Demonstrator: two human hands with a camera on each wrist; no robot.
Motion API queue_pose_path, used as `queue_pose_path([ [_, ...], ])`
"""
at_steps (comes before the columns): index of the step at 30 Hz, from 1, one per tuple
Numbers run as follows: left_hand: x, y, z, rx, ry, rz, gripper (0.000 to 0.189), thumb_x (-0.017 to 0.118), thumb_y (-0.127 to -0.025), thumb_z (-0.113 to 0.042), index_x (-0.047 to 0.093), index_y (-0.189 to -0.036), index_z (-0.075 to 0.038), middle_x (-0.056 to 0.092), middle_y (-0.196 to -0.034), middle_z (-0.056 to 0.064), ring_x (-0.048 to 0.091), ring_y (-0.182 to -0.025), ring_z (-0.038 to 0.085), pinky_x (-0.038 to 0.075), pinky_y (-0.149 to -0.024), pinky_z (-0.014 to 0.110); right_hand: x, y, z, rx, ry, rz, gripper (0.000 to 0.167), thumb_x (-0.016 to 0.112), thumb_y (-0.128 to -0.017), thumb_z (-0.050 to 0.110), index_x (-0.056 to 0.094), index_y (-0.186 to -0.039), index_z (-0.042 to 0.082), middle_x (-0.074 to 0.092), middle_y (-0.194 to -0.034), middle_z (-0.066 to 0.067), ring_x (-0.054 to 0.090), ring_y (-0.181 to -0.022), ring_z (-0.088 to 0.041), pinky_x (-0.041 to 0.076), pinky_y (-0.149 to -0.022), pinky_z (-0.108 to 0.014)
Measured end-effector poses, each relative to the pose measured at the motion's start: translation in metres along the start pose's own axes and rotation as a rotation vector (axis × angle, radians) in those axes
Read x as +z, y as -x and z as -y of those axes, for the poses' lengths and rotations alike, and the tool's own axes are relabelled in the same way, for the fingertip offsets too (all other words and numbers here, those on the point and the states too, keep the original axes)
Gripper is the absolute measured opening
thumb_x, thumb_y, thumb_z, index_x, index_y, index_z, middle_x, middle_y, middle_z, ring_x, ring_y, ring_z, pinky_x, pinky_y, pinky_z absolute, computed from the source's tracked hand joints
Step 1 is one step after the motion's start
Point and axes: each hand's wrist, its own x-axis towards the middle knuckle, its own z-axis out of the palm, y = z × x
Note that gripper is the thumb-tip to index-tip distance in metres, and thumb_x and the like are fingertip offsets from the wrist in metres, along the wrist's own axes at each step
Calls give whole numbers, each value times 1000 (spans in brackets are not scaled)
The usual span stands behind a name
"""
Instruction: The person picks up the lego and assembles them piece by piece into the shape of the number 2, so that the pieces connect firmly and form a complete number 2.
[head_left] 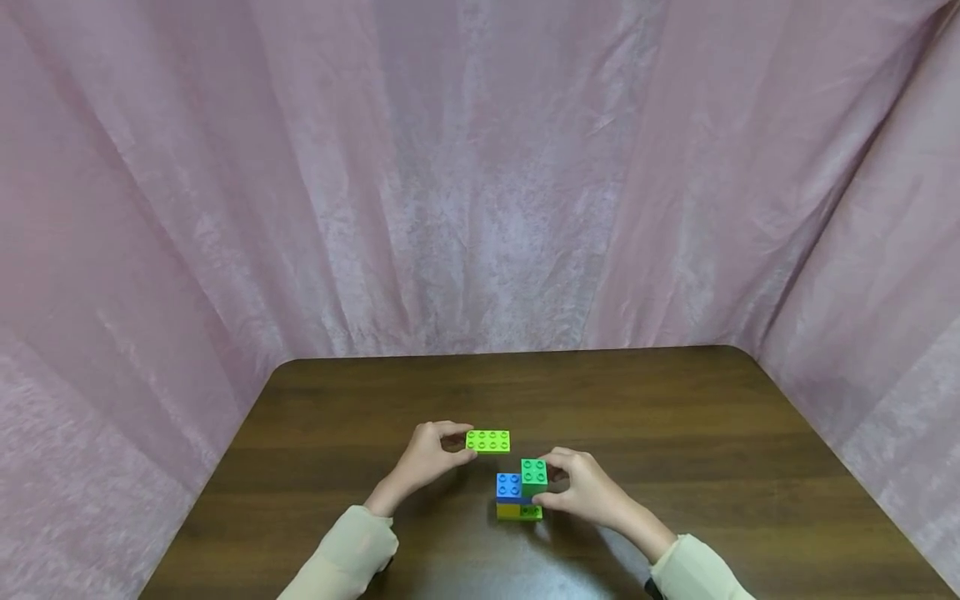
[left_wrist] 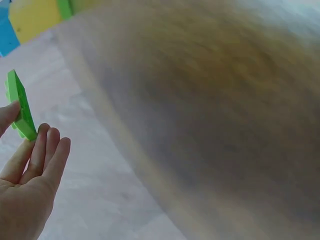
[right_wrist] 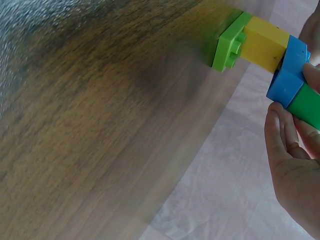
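My left hand (head_left: 427,458) pinches a flat lime-green toy building brick (head_left: 488,442) by its left end, between thumb and fingers. It is raised above the table, studs up in the head view. To its lower right stands a small stack: a lime-green base brick (right_wrist: 230,45), a yellow brick (right_wrist: 265,40), an offset blue brick (head_left: 508,486) and a green brick (head_left: 534,473) on top at the right. My right hand (head_left: 585,492) grips the upper right part of the stack around the green brick, with fingertips close to the blue one.
The stack stands on a dark brown wooden table (head_left: 360,400) with rounded far corners. Pink curtains (head_left: 480,183) hang behind the table and along its sides. Beige sleeves (head_left: 345,550) cover both forearms.
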Motion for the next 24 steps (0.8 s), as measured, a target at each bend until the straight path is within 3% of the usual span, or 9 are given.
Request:
queue_pose_path([
  [7, 5, -4, -21, 53, -14, -27, 36, 78, -80, -10, 70, -111, 5, 73, -99, 13, 71, -90, 26, 59, -77, 30, -2, -1, -1, -8, 8, -4, 31, 82, -75, 14, 69, -101, 2, 68, -89, -1, 59, -79, 2, 55, -71, -20],
  [15, 11, -1, -36, 100, 25, -22, 34, 76, -81, -9, 69, -111, 5, 72, -97, 12, 69, -89, 26, 57, -83, 45, -2, -1, -2, -17, 7, 0, 30, 82, -76, 15, 69, -100, 2, 68, -89, -1, 59, -79, 2, 55, -72, -20],
  [24, 16, 9, -47, 139, 21, -43, 33, 76, -81, -9, 70, -111, 3, 73, -97, 9, 70, -87, 19, 58, -83, 39, 1, 1, -3, -25, 14, 3, 26, 81, -77, 17, 68, -96, 5, 66, -87, 0, 57, -77, 2, 53, -69, -20],
])
